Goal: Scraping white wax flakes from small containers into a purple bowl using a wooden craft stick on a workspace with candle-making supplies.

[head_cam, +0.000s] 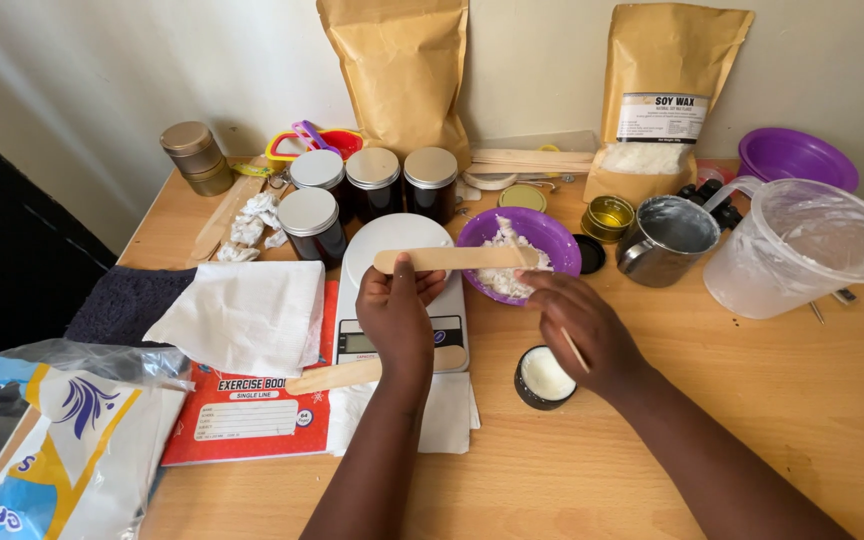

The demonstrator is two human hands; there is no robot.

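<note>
From the head camera, our left hand [395, 315] grips a flat wooden stick [452, 259] over the purple bowl [552, 238] of wax flakes; our right hand [584, 330] pinches a wick [575, 350] above the small black tin [544, 377]. We judge wick-setting underway; next needs steady centring.

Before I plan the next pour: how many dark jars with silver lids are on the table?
4. Three stand in a row behind the scale: left, middle, right. The fourth sits in front of the left one, beside the scale. More could be hidden behind the bags.

Two bare forearms, no sleeves, hands [397, 315] ungloved, ringless
</note>
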